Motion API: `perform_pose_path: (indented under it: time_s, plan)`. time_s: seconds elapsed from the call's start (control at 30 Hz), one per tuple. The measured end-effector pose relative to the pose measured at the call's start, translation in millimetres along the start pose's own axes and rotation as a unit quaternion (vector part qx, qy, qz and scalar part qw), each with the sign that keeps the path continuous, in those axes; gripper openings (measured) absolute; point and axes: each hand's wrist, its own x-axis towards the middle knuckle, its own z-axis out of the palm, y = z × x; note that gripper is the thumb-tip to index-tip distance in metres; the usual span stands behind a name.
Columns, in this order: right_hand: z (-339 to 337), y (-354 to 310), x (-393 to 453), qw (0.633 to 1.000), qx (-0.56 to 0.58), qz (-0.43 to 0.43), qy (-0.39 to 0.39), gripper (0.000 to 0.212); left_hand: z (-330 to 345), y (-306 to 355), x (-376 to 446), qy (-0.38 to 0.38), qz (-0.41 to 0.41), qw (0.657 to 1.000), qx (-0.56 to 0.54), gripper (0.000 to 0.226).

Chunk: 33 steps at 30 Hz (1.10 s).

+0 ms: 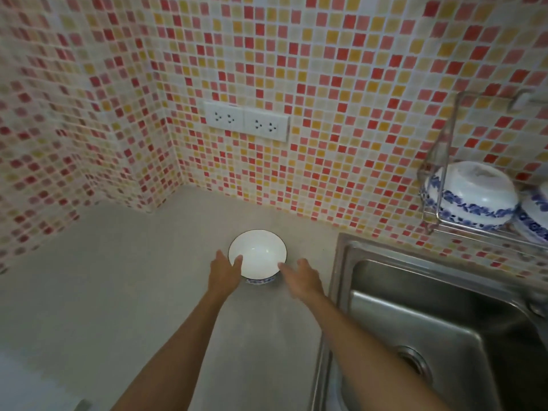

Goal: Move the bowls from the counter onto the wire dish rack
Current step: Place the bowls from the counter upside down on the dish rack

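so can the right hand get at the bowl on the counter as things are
Probably yes: the right hand is open at the near right rim of the bowl, nothing lies between them, and the left hand takes only the opposite side.

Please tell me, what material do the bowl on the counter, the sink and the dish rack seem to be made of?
The bowl on the counter looks like glazed ceramic: glossy white inside with a highlight, a dark rim and a blue pattern near the base. The sink appears to be stainless steel, grey and dully reflective. The wire dish rack seems to be thin shiny metal wire, perhaps chromed or stainless.

Bare counter (118, 292) around bowl (257, 253)
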Motion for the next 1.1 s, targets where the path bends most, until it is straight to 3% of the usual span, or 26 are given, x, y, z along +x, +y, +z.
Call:
perform_pose_path:
  time_s: [0.2, 0.27, 0.37, 0.47, 0.63, 0.73, 0.83, 0.93, 1.1]
  plan:
    - [26.2, -7.0, 26.9, 0.997, 0.057, 0.047, -0.033, 0.046, 8.1, 0.3, 21.9, -0.026, -0.039, 0.998, -0.048, 0.049]
    - [30.1, -9.0, 28.6, 0.991, 0.096, 0.058, -0.066, 0.036, 7.9, -0.2, 22.8, -0.034, -0.044, 0.995, -0.078, 0.051]
    - [30.4, -9.2, 27.6, 0.989, 0.118, 0.053, -0.078, 0.040, 8.7, -0.7, 19.3, -0.020, -0.028, 0.992, -0.125, 0.063]
    - [22.5, 1.1, 20.9, 0.988, 0.138, 0.034, -0.056, 0.040, 15.0, 3.2, 11.8, -0.024, 0.003, 0.986, -0.164, 0.046]
    - [-20.2, 9.9, -8.1, 0.989, 0.146, -0.030, -0.018, 0.042, 23.4, 38.6, -18.4, -0.110, -0.050, 0.921, -0.370, 0.036]
    - [-58.3, 10.7, -34.3, 0.985, 0.151, -0.078, 0.011, 0.036, 25.1, 64.2, -44.1, -0.140, -0.008, 0.895, -0.424, 0.045]
    - [-108.5, 10.6, -66.9, 0.973, 0.154, -0.154, 0.082, 0.041, 25.8, 93.3, -75.2, -0.199, 0.053, 0.864, -0.459, 0.058]
    - [-171.3, 15.6, -93.4, 0.945, 0.092, -0.221, 0.224, 0.041, 26.4, 124.5, -105.3, -0.199, 0.090, 0.854, -0.472, 0.058]
    - [-272.4, 43.6, -124.1, 0.832, 0.020, -0.321, 0.452, 0.031, 35.6, 168.4, -155.2, -0.183, 0.142, 0.842, -0.488, 0.050]
